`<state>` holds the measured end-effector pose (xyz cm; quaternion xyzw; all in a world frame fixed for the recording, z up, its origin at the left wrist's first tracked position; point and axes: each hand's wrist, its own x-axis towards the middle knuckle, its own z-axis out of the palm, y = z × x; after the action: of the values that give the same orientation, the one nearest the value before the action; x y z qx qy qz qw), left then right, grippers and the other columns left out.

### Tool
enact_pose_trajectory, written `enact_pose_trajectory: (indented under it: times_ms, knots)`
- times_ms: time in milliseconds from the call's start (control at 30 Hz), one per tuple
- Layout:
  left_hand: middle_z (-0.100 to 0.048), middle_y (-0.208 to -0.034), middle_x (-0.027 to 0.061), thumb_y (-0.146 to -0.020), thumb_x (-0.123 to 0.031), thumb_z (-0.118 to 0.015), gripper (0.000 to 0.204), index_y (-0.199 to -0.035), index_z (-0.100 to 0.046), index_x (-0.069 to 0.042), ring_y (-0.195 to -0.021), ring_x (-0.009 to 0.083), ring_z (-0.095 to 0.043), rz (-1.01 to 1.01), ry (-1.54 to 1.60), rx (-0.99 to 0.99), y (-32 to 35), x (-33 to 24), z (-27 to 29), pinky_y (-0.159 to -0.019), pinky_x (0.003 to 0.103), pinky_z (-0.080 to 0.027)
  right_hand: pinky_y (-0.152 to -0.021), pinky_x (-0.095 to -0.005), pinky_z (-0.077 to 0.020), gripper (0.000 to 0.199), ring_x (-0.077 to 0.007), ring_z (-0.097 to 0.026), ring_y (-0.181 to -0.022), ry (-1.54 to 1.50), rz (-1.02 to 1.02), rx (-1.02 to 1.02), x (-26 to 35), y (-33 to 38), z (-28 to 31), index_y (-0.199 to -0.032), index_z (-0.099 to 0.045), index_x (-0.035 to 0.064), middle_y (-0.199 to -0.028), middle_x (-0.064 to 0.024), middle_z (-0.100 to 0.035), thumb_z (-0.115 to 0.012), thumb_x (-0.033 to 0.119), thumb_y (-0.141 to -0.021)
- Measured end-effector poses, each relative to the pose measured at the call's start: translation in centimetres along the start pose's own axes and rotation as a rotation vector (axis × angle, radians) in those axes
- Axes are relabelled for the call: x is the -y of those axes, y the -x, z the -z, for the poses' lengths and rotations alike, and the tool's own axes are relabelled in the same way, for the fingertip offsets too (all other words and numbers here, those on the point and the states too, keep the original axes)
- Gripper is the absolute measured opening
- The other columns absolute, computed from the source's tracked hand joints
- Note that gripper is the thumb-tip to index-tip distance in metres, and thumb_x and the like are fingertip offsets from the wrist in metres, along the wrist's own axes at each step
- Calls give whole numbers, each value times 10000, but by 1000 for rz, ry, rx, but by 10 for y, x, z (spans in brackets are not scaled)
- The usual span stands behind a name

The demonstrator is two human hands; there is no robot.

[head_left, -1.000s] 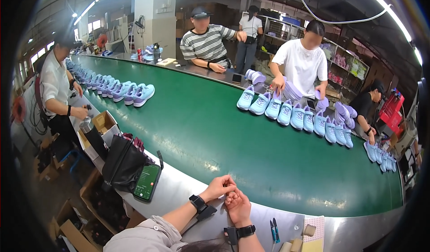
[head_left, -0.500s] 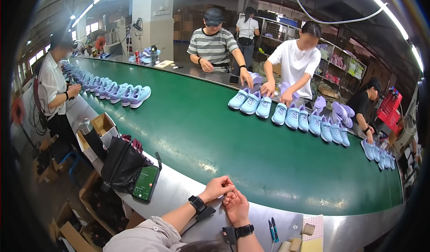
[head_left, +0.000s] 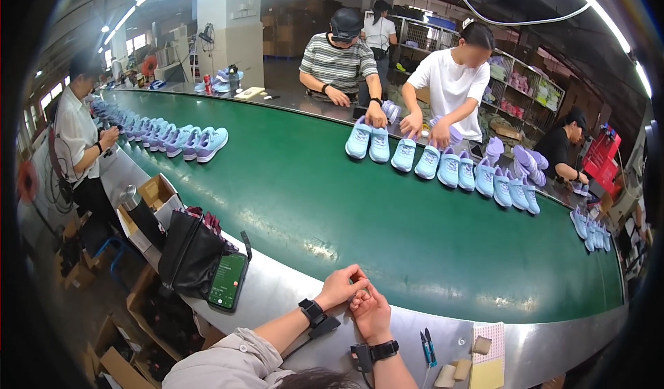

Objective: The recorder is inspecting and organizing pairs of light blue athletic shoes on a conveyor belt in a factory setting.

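Observation:
My left hand (head_left: 339, 287) and my right hand (head_left: 371, 316) meet over the near edge of the green conveyor belt (head_left: 277, 181). The left is closed, its fingertips pressed to those of the right. My right hand is turned palm up with curled fingers. No object shows between them, and each wrist wears a black strap with a small black box. A phone (head_left: 229, 282) with a lit green screen leans against a black bag (head_left: 190, 251) left of my forearms. To the right lie thread snips (head_left: 428, 348) with teal handles.
Pale blue shoes stand in a row (head_left: 448, 168) across the belt, where two co-workers handle them. More shoes (head_left: 181, 140) line the far left, near another person. A metal flask (head_left: 142, 212), a carton (head_left: 159, 192) and a notepad (head_left: 488, 361) with beige pieces sit on the metal ledge.
My hands stay together, barely altered. The striped-shirt co-worker's hand now rests on a shoe, and a gap has opened in that row. At far right, a person's hand has left the shoes.

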<state>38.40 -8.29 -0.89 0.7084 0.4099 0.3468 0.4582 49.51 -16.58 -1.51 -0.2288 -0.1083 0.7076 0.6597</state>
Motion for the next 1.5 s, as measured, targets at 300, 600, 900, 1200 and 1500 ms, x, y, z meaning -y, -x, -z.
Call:
enact_pose_trajectory:
  times_ms: [300, 600, 900, 1200, 1500]
  knots:
    - [-667, -732, 40, -839, -274, -615, 180, -845, -589, -96, -682, 197, -644, 84, -15, 83, 1, -13, 7, -609, 319, -475, -686, -303, -454, 324, -186, -534, -709, 23, 1, -72, 0, 0, -7, -1170, -470, 2, -798, -73, -559, -449, 227, -937]
    - [-623, -706, 98, -954, -293, -425, 216, -953, -525, -102, -649, 286, -608, 98, 202, -8, -1, -6, 7, -572, 398, -442, -572, -225, -459, 392, -123, -574, -673, 585, -15, -311, 10, -8, -43, -1282, -415, 16, -811, -43, -588, -479, 111, -907]
    - [-455, -584, 8, -951, -187, -469, 160, -924, -548, -51, -517, 82, -422, 61, 578, -354, -10, -3, 4, -490, 256, -355, -642, -262, -492, 544, -174, -601, -824, 669, -29, -171, 106, -152, -56, -1402, -277, 214, -1023, -75, -570, -494, 112, -913]
    - [-507, -580, 18, -928, -238, -494, 203, -842, -592, -82, -515, 141, -485, 222, 368, -132, -21, -11, 9, -491, 291, -379, -602, -321, -553, 703, -323, -641, -839, 972, 223, -477, 184, -358, 0, -1417, -161, 225, -1224, -217, -404, -552, 23, -869]
    - [-596, -692, 135, -811, -265, -548, 167, -777, -594, -108, -705, 367, -586, 217, 179, -57, -24, -17, 5, -605, 458, -436, -660, -362, -575, 755, -249, -592, -869, 659, 616, -543, 175, -485, 3, -1413, -143, 249, -1273, -177, -387, -599, 35, -851]
